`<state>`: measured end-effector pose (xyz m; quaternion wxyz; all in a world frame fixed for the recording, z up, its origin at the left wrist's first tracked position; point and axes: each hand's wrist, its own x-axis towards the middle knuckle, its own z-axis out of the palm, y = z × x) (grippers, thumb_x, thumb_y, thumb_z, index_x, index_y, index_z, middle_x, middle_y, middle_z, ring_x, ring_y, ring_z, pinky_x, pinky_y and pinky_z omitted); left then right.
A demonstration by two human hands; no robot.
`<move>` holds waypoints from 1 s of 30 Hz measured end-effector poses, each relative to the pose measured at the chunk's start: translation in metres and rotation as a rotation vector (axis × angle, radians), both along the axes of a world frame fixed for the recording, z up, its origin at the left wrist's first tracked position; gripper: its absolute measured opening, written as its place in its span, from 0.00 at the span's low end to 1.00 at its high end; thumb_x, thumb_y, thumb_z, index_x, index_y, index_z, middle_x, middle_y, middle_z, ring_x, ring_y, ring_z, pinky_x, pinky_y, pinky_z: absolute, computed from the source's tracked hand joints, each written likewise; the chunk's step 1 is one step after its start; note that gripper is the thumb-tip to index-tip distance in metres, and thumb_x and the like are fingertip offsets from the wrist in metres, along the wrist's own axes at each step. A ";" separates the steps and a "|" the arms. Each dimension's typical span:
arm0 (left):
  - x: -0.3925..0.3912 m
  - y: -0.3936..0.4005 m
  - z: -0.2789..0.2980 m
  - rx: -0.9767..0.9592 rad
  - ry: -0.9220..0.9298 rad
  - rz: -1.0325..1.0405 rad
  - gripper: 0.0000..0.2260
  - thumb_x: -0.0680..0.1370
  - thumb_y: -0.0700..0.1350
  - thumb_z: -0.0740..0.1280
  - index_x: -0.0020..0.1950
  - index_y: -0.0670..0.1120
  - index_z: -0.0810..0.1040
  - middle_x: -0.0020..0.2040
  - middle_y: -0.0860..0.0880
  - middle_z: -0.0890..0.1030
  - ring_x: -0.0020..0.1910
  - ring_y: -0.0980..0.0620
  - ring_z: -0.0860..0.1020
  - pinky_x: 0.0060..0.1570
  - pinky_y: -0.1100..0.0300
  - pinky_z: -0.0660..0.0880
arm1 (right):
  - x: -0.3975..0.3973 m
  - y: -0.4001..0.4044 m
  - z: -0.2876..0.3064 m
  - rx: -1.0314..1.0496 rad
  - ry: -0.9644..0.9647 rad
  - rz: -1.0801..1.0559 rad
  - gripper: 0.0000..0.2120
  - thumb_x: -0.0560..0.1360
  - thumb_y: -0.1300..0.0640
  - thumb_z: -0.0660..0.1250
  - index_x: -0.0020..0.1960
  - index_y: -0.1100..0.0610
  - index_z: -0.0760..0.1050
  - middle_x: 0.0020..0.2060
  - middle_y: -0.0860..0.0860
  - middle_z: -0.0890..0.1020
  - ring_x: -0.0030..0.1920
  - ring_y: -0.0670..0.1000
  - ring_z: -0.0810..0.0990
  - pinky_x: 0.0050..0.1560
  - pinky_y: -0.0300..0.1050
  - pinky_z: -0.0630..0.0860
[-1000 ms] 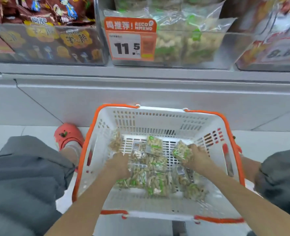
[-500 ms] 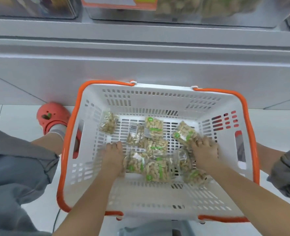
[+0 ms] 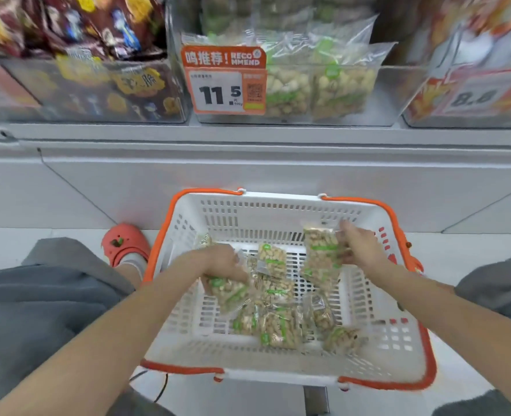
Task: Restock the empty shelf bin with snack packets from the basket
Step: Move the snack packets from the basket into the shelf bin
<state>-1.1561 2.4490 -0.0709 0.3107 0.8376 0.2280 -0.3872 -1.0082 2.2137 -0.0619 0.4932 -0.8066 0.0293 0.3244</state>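
Store aisle, grey shelf base (image 3: 248,175) ran across the back with clear bins on top. Far left bin (image 3: 92,88) held dark red snack bags. Middle shelf bin (image 3: 284,85) carried an orange price tag (image 3: 224,81) reading 11.5 and was already partly filled with clear nut packets standing upright. Right bin (image 3: 470,94) was blurred, tag showed 8.6. On the floor, an orange clog (image 3: 125,243) sat just left of the white basket (image 3: 278,211) with orange rim. Left hand (image 3: 221,262) was inside the basket, fingers curled round a snack packet (image 3: 227,291) at the left of the pile. Loose packets (image 3: 275,322) lay across the basket floor between the hands. Right hand (image 3: 359,246) pinched a lifted packet (image 3: 321,253), held upright above the basket floor near the far right wall. Grey trouser knees flanked the basket on both sides.
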 end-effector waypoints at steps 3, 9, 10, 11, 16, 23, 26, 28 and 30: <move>0.017 0.005 0.064 -0.026 -0.261 0.176 0.21 0.72 0.60 0.70 0.45 0.41 0.79 0.35 0.49 0.77 0.37 0.49 0.79 0.29 0.63 0.73 | 0.006 0.013 0.052 0.343 0.353 0.017 0.25 0.69 0.37 0.66 0.55 0.57 0.75 0.43 0.59 0.75 0.42 0.57 0.75 0.45 0.48 0.77; 0.035 0.009 0.158 -0.381 -0.549 0.598 0.20 0.75 0.59 0.66 0.56 0.44 0.78 0.42 0.51 0.81 0.37 0.54 0.81 0.37 0.53 0.82 | 0.013 0.018 0.127 0.285 0.150 0.376 0.34 0.56 0.41 0.75 0.57 0.54 0.70 0.39 0.53 0.79 0.34 0.47 0.74 0.29 0.37 0.70; 0.038 0.011 0.165 -0.434 -0.552 0.654 0.20 0.75 0.59 0.65 0.57 0.44 0.77 0.46 0.48 0.82 0.39 0.52 0.82 0.39 0.52 0.82 | 0.014 0.020 0.132 0.250 0.090 0.382 0.34 0.56 0.39 0.75 0.56 0.54 0.71 0.37 0.53 0.76 0.32 0.46 0.71 0.27 0.36 0.67; 0.041 0.012 0.171 -0.481 -0.546 0.692 0.19 0.76 0.59 0.64 0.57 0.46 0.77 0.50 0.45 0.82 0.41 0.49 0.82 0.41 0.51 0.82 | 0.014 0.023 0.138 0.210 0.033 0.369 0.33 0.57 0.38 0.74 0.55 0.55 0.72 0.34 0.51 0.73 0.30 0.45 0.68 0.25 0.36 0.64; 0.063 0.013 0.186 -0.459 -0.648 0.621 0.25 0.77 0.62 0.56 0.56 0.44 0.80 0.47 0.43 0.84 0.42 0.49 0.82 0.41 0.57 0.78 | 0.015 0.048 0.168 0.198 -0.230 0.337 0.25 0.62 0.38 0.71 0.47 0.58 0.77 0.30 0.47 0.73 0.29 0.44 0.70 0.28 0.37 0.63; 0.059 0.030 0.184 -0.446 -0.577 0.586 0.32 0.70 0.73 0.57 0.59 0.50 0.78 0.54 0.33 0.80 0.45 0.36 0.80 0.37 0.49 0.80 | 0.025 0.048 0.181 0.210 -0.297 0.376 0.27 0.53 0.31 0.70 0.38 0.52 0.79 0.25 0.46 0.70 0.31 0.48 0.67 0.33 0.43 0.60; 0.057 0.025 0.185 -0.579 -0.580 0.665 0.25 0.75 0.66 0.55 0.58 0.50 0.78 0.52 0.39 0.83 0.41 0.43 0.82 0.32 0.53 0.80 | 0.026 0.047 0.174 0.182 -0.234 0.329 0.34 0.57 0.31 0.68 0.45 0.60 0.75 0.26 0.45 0.70 0.29 0.46 0.66 0.32 0.42 0.61; 0.057 0.019 0.187 -0.646 -0.573 0.687 0.23 0.75 0.64 0.54 0.57 0.50 0.78 0.51 0.42 0.84 0.38 0.46 0.83 0.30 0.58 0.79 | 0.024 0.048 0.173 0.180 -0.176 0.301 0.34 0.56 0.28 0.66 0.42 0.58 0.71 0.25 0.45 0.69 0.27 0.46 0.65 0.30 0.41 0.61; 0.056 0.014 0.185 -0.661 -0.548 0.680 0.25 0.70 0.65 0.56 0.54 0.50 0.79 0.50 0.41 0.84 0.37 0.47 0.83 0.30 0.59 0.78 | 0.024 0.048 0.172 0.182 -0.143 0.280 0.36 0.56 0.26 0.65 0.44 0.58 0.73 0.28 0.46 0.70 0.29 0.46 0.66 0.32 0.41 0.62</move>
